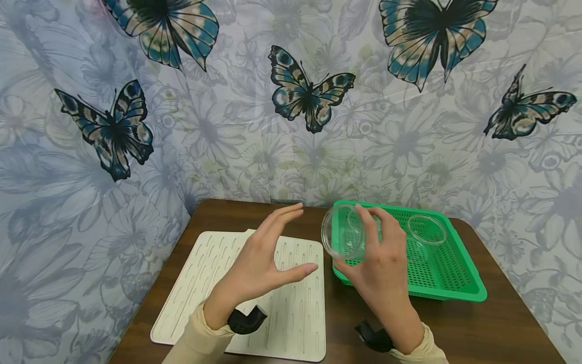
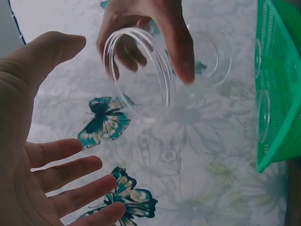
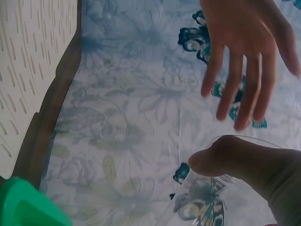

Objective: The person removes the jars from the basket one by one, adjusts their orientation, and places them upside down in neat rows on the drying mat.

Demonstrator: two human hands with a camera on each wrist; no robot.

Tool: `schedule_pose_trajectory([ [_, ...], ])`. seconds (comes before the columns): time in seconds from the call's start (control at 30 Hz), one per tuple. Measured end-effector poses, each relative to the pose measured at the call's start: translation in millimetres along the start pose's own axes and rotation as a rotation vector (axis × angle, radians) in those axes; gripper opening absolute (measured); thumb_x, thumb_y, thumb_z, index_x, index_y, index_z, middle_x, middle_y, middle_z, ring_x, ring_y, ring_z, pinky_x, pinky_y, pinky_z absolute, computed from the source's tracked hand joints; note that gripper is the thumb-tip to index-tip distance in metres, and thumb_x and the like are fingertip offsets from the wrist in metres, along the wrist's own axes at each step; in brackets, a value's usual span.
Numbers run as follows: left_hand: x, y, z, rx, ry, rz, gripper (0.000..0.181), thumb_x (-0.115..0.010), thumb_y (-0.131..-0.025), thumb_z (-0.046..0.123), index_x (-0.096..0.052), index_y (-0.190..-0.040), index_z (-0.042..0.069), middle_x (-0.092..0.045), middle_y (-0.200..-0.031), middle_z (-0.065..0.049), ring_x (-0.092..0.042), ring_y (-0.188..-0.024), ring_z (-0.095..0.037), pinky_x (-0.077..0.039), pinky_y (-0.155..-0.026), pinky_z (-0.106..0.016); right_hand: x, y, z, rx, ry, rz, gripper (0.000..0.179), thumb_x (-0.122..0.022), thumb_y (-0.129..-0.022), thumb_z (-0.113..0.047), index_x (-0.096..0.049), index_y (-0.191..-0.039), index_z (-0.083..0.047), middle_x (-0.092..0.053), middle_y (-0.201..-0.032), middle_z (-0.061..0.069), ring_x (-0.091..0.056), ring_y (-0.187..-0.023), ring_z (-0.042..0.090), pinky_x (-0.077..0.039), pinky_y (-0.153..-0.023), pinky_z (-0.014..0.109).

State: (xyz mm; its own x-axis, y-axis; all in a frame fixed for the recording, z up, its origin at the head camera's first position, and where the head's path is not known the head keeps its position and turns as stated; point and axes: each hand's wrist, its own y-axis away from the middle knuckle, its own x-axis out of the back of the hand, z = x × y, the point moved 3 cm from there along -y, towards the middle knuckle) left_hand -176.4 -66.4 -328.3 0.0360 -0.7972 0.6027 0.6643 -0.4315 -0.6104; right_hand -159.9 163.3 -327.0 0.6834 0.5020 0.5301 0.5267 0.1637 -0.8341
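Observation:
My right hand [image 1: 382, 260] grips a clear round bowl [image 1: 342, 235] in the air, its thumb below and its fingers over the top. The bowl is tipped on its side, and its ridged rim [image 2: 110, 70] faces left toward my other hand. That left hand [image 1: 254, 263] is held up over the white mat with its thumb and fingers spread, a short gap away from the bowl. Nothing lies in its palm in the left wrist view. In the right wrist view the bowl [image 3: 188, 202] shows partly behind my thumb.
A green perforated basket [image 1: 464, 263] stands at the right of the brown table [image 1: 341, 323], and another clear round piece [image 1: 427, 229] lies inside it. At the left is a white ridged mat [image 1: 291, 318]. Behind the table hangs a butterfly-patterned cloth [image 1: 227, 151].

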Motion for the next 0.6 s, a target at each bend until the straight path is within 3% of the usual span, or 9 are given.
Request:
schedule_pose_trajectory([
  [0.27,-11.8,-15.4,7.7,-0.072,0.067,-0.025,0.096,-0.079,-0.081,0.052,-0.025,-0.157,0.027,-0.03,-0.156,0.009,-0.033,-0.143,-0.013,-0.038,-0.11,-0.041,-12.5,-3.7,-25.0,0.109,0.053,-0.011,0.099,-0.094,-0.055,-0.027,-0.052,-0.141,-0.004,-0.052,-0.125,0.024,-0.049,-0.114,0.043,-0.037,-0.097,0.059],
  [0.5,-22.0,-19.0,1.8,-0.078,0.046,-0.048,0.1,-0.08,-0.078,0.054,-0.024,-0.157,0.027,-0.03,-0.156,0.011,-0.033,-0.141,-0.011,-0.037,-0.11,-0.038,-19.0,-3.8,-38.1,0.145,0.081,0.002,0.076,-0.072,-0.069,-0.025,-0.055,-0.14,-0.006,-0.052,-0.127,0.024,-0.052,-0.105,0.043,-0.039,-0.092,0.057],
  [0.6,-24.0,-19.1,-1.8,-0.073,0.048,-0.046,0.099,-0.079,-0.079,0.054,-0.025,-0.157,0.027,-0.032,-0.154,0.011,-0.034,-0.14,-0.01,-0.037,-0.11,-0.038,-20.3,-3.5,-41.1,0.159,0.103,0.001,0.078,-0.073,-0.067,-0.025,-0.054,-0.141,-0.006,-0.052,-0.127,0.024,-0.053,-0.104,0.043,-0.04,-0.092,0.056],
])
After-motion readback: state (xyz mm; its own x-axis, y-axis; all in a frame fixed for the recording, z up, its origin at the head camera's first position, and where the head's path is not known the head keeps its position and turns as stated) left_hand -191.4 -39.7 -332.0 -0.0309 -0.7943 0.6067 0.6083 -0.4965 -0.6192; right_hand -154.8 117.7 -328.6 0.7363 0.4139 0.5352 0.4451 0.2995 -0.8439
